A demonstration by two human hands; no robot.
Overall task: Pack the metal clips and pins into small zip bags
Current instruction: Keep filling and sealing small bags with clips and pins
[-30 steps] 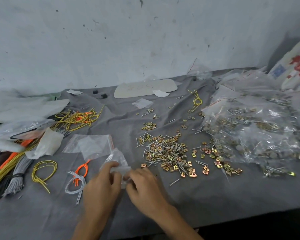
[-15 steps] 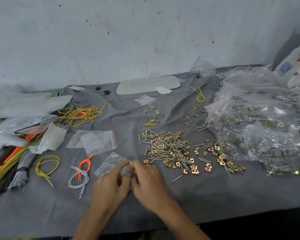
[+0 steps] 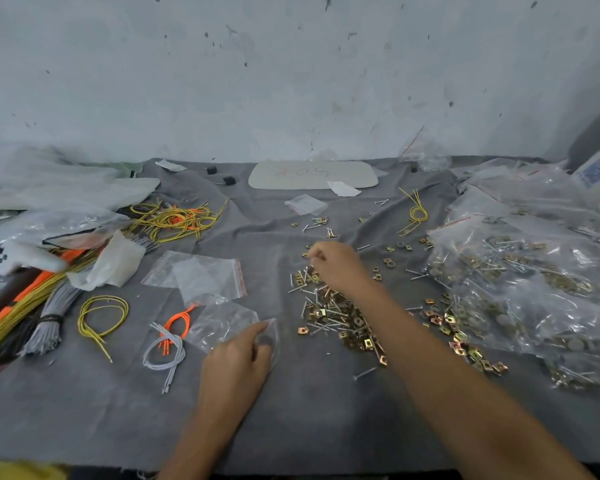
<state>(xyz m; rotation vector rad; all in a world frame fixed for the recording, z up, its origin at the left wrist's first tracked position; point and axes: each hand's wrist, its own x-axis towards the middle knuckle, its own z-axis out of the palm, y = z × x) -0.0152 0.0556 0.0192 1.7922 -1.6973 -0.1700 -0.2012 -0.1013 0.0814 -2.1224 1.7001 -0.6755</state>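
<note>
Head view: left hand (image 3: 234,362) pinches zip bag (image 3: 222,320) beside wire loops (image 3: 165,344); right hand (image 3: 338,266) curls over clips (image 3: 329,313), hold unclear.

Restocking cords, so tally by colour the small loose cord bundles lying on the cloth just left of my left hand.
Yellow cord loop: 1
Orange cord bundle: 1
Grey cord bundle: 1
Total: 3

Two bare arms are all there is to see of this person. The left forearm (image 3: 201,431) and left hand (image 3: 235,363) show no sleeve, nor do the right forearm (image 3: 447,382) and right hand (image 3: 340,268). A patch of yellow cloth (image 3: 18,472) shows at the lower edge; whether it is clothing, I cannot tell.
</note>
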